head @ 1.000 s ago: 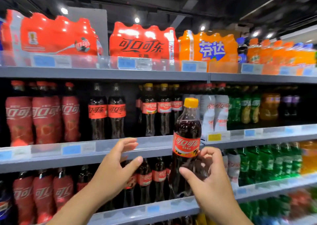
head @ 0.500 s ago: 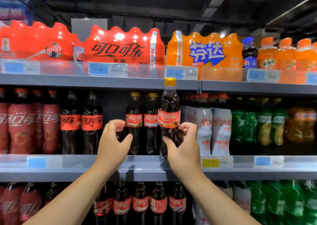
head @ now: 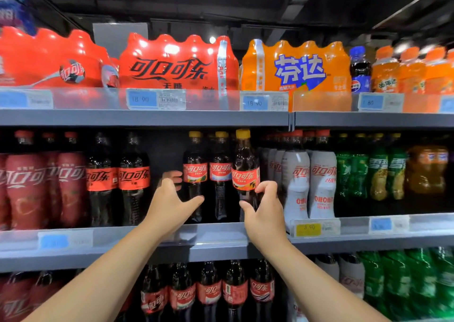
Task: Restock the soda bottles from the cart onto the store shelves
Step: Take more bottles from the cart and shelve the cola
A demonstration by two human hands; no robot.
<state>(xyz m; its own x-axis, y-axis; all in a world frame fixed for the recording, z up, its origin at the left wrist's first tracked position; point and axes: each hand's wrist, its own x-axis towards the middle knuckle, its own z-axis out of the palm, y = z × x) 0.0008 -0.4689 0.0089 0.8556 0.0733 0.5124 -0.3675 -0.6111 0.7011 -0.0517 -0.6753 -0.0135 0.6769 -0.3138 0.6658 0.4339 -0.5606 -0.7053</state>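
The right hand (head: 264,211) grips a yellow-capped cola bottle (head: 245,166) by its lower body — upright on the middle shelf (head: 221,238), just beside two matching bottles (head: 207,171) on its left and the white-wrapped bottles (head: 308,179) on its right. The left hand (head: 169,203) is spread wide, grasping nothing, its thumb at the leftmost yellow-capped bottle. Red multipacks (head: 177,63) sit on the shelf above.
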